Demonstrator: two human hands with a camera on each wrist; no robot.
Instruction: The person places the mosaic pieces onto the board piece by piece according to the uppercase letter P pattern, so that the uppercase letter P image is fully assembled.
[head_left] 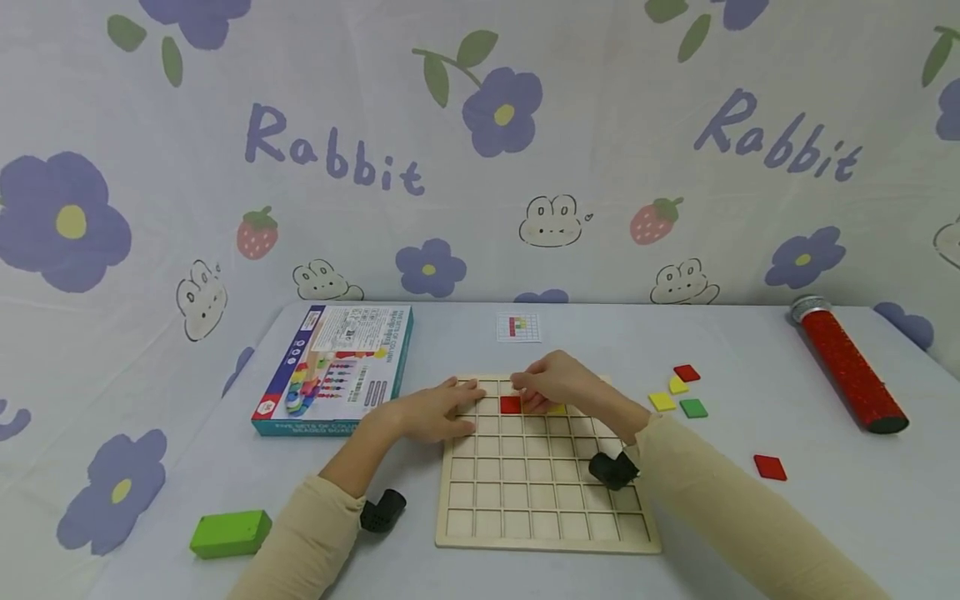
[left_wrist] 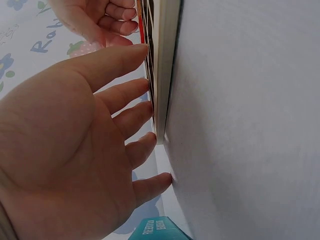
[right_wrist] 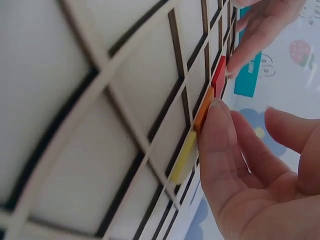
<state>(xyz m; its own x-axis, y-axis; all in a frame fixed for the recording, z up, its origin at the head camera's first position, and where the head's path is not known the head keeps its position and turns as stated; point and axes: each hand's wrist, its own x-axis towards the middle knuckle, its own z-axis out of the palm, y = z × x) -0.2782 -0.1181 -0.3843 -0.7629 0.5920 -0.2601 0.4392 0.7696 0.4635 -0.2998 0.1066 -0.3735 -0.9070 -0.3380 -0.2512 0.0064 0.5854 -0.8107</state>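
Observation:
A wooden grid board (head_left: 550, 547) lies flat before me. My left hand (head_left: 435, 412) rests at its upper left edge, fingers spread, fingertips on the rim in the left wrist view. My right hand (head_left: 562, 383) reaches over the upper rows. In the right wrist view its fingertip presses an orange tile (right_wrist: 203, 111) set in the grid, the thumb held apart from it. On one side of the orange tile is a red tile (head_left: 510, 405), on the other a yellow tile (right_wrist: 184, 159). From the head view, my right hand hides most of the orange tile.
Several loose tiles, including a green tile (head_left: 693, 408), lie right of the board. A small pattern card (head_left: 519, 328) lies behind it, a boxed toy set (head_left: 337, 367) to the left. A green block (head_left: 231, 533) sits front left, a red tube (head_left: 851, 367) far right.

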